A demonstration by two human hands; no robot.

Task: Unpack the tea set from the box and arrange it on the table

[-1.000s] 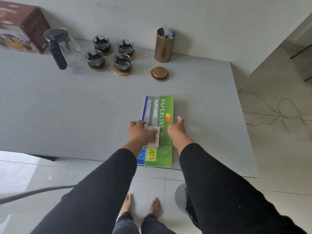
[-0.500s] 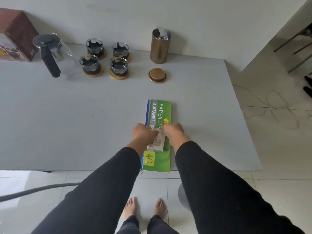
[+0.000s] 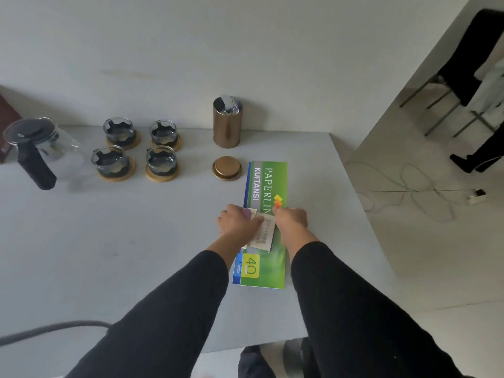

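Note:
A glass teapot (image 3: 51, 151) with a black lid and handle stands at the far left of the grey table (image 3: 109, 241). To its right, several glass cups (image 3: 136, 148) sit on round wooden coasters. The dark red box (image 3: 6, 115) shows only as a corner at the left edge. Near the table's middle, my left hand (image 3: 238, 223) and my right hand (image 3: 291, 219) both pinch a small white packet (image 3: 263, 234) over a green receipt book (image 3: 266, 268).
A bronze canister (image 3: 227, 124) stands open at the back with its round lid (image 3: 227, 168) lying in front of it. The table's right edge drops to a tiled floor with a cable and power strip (image 3: 476, 196). A chair (image 3: 461, 77) stands at far right.
My right hand has come in from beside the packet and now pinches it together with the left. My head has tilted up, so the box has slid almost out of view.

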